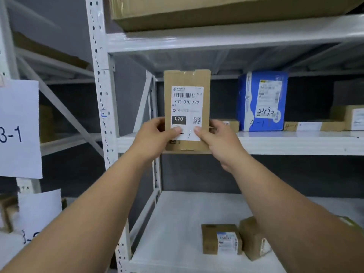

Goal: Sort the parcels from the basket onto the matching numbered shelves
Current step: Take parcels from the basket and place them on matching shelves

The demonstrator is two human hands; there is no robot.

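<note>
1. Two hands hold one brown cardboard parcel (187, 110) upright in front of the white metal shelving, at the level of the middle shelf (275, 142).
2. The left hand (157, 137) grips the parcel at its lower left edge, with the thumb pressed on the front of the label. The right hand (213, 139) grips the lower right edge in the same way, thumb on the label.
3. The parcel is flat and tall, with a strip of clear tape at its top edge. A white shipping label (187, 113) covers most of its front.
4. On the label I can read a barcode, the code "070-070-A80", a black box with "070" and a small QR code. Below, a handwritten mark ends in "-1"; the thumbs hide its beginning.
5. On the middle shelf, to the right of the parcel, a blue package (262, 101) stands upright with "2490" and "4-1" written on it. Beside it lie low brown boxes (315, 126), one also marked "4-".
6. On the lower shelf (177, 223) two small brown boxes (220, 239) stand just beside each other, partly behind the right forearm.
7. A large carton (216, 14) lies on the top shelf.
8. At the left, a paper sign (19, 129) reading "3-1" hangs on the neighbouring rack.
</note>
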